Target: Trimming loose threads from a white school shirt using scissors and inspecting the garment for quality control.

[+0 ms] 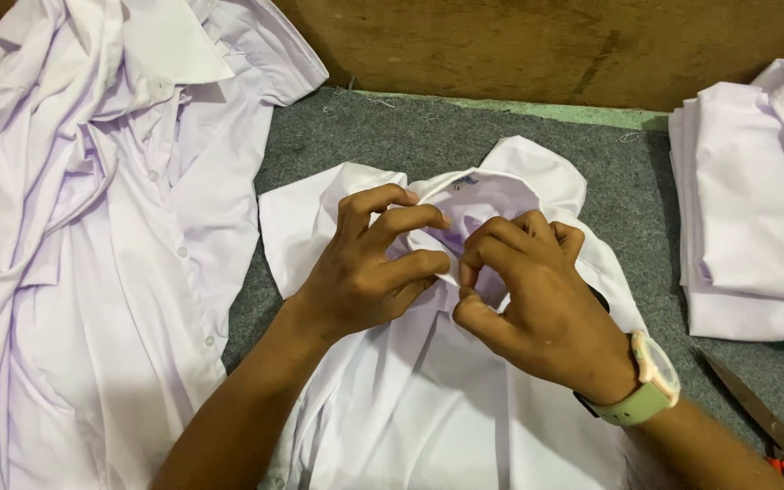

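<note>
Fingers of both my hands pinched on the collar of a white shirt (428, 399) at the middle of the grey tabletop (365, 145).

My left hand (365, 268) curls its fingers (410, 218) narrow over the left side of the collar (492, 195), thumb and fingertips closed on the fabric edge; my right hand (533, 299), with a pale green wristwatch (651, 381) on it, grips the facing edge just beside it, knuckles bent, so the two hands almost touch at the collar opening. The shirt lies flat under my wrists, collar away from me. A heap of loose white shirts (93, 227) lies to the left, a folded stack of shirts (755, 209) to the right, and scissors with red handles (773, 422) sit near my right forearm.
</note>
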